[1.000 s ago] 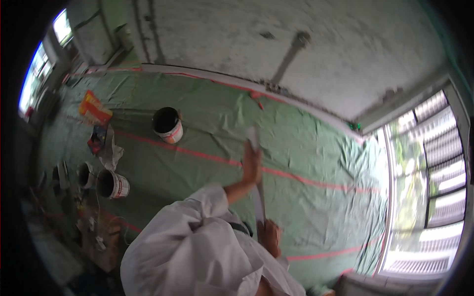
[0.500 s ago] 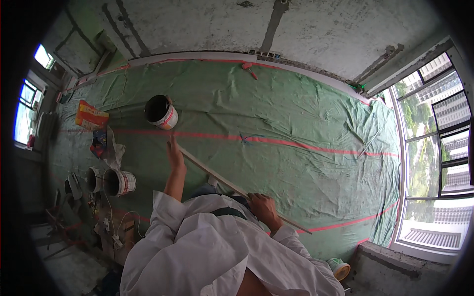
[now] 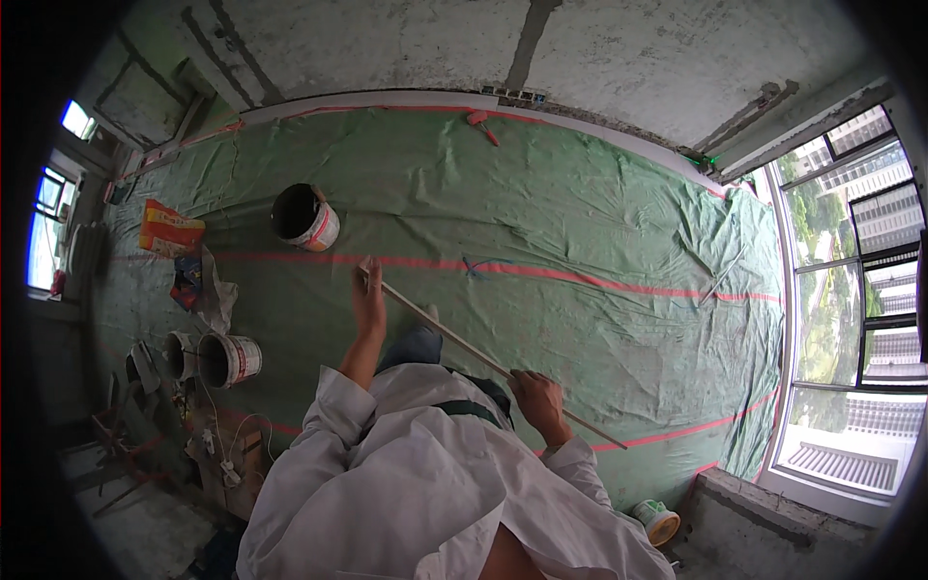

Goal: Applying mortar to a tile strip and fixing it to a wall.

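A long, thin, pale straightedge (image 3: 442, 327) slants across the middle of the view, from upper left down to the right. My left hand (image 3: 368, 300) is closed on its upper end, near a white bucket with a dark inside (image 3: 321, 228). My right hand (image 3: 538, 396) grips it lower down, with a short length reaching past it to the right. Below the straightedge are my white-clad body and part of my leg and shoe (image 3: 421, 333), over the green floor sheeting (image 3: 619, 232) with red tape lines.
An orange bag (image 3: 170, 227) and a crumpled sack (image 3: 208, 290) lie left. Two more buckets (image 3: 229, 361) stand beside tools, cables and boards. A red tool (image 3: 481, 126) lies by the bare far wall (image 3: 638, 48). Windows (image 3: 836, 300) line the right. A tub (image 3: 657, 522) sits lower right.
The straightedge has turned from nearly upright in the view to a diagonal, my left hand swinging leftward. Over the last half second my hands moved slightly right, and the view has steadied.
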`<state>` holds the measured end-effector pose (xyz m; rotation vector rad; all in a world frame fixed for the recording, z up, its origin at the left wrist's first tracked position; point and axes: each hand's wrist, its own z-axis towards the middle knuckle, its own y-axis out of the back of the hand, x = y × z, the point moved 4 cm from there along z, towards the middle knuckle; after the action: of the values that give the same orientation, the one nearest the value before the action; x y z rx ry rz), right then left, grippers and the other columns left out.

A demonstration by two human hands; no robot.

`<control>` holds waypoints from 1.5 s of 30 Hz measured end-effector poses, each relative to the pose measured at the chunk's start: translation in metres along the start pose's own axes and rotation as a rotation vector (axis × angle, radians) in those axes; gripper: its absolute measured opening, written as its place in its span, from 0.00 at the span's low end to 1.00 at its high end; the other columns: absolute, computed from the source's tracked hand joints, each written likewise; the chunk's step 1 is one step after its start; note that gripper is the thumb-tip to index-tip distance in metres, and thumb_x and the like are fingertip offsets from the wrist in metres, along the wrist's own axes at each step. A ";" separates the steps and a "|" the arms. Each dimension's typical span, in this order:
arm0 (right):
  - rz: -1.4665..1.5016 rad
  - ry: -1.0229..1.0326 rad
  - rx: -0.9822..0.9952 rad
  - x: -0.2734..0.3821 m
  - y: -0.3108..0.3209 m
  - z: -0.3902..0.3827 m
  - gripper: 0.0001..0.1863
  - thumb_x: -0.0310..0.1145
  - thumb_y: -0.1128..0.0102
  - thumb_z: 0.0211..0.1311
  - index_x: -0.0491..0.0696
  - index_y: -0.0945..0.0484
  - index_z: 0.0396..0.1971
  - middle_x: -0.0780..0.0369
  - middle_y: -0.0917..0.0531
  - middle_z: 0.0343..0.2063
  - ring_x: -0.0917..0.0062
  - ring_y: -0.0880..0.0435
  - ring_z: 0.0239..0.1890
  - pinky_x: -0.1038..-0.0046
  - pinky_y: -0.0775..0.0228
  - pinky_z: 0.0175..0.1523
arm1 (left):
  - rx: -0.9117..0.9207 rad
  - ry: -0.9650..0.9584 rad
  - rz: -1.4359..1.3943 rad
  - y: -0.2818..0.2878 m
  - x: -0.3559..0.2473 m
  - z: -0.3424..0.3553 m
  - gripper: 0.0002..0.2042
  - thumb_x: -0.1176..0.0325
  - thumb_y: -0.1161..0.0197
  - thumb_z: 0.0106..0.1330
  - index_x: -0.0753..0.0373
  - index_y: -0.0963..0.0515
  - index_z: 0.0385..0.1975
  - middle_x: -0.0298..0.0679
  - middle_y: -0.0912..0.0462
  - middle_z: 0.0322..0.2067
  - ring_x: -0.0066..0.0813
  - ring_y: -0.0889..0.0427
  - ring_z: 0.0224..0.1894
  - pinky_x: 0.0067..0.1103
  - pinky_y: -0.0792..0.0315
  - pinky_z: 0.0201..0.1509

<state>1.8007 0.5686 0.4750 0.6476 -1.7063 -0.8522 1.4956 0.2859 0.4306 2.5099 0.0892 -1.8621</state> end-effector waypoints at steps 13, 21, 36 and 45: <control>-0.100 -0.115 -0.026 -0.058 0.065 0.267 0.14 0.40 0.34 0.72 0.49 0.11 0.49 0.56 0.09 0.42 0.56 0.10 0.45 0.56 0.19 0.49 | 0.449 0.801 -0.409 -0.247 0.105 0.072 0.36 0.57 0.27 0.74 0.56 0.42 0.74 0.34 0.17 0.53 0.25 0.15 0.52 0.28 0.22 0.55; -0.191 -0.294 0.068 -0.154 0.190 0.396 0.10 0.37 0.36 0.70 0.55 0.13 0.48 0.56 0.11 0.38 0.53 0.12 0.42 0.51 0.20 0.45 | 0.275 0.823 -0.504 -0.407 0.069 0.212 0.26 0.55 0.28 0.72 0.61 0.32 0.60 0.43 0.17 0.47 0.41 0.11 0.50 0.39 0.12 0.58; -0.257 -0.281 0.050 -0.534 0.396 0.736 0.15 0.31 0.32 0.65 0.51 0.10 0.50 0.58 0.09 0.47 0.58 0.11 0.48 0.58 0.18 0.54 | 0.014 0.617 -0.653 -0.698 0.072 0.514 0.23 0.53 0.32 0.74 0.60 0.29 0.60 0.44 0.19 0.52 0.45 0.14 0.58 0.35 0.19 0.59; -0.252 -0.083 0.001 -0.719 0.370 1.007 0.19 0.23 0.33 0.64 0.50 0.11 0.55 0.56 0.10 0.52 0.58 0.12 0.55 0.61 0.20 0.61 | -0.003 0.580 -0.565 -0.864 0.221 0.744 0.23 0.67 0.34 0.70 0.63 0.31 0.62 0.45 0.22 0.58 0.45 0.17 0.62 0.39 0.21 0.65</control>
<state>1.0338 1.5678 0.1871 0.8512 -1.7221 -1.0668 0.8007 1.1218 0.0219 3.1593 0.8782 -1.1357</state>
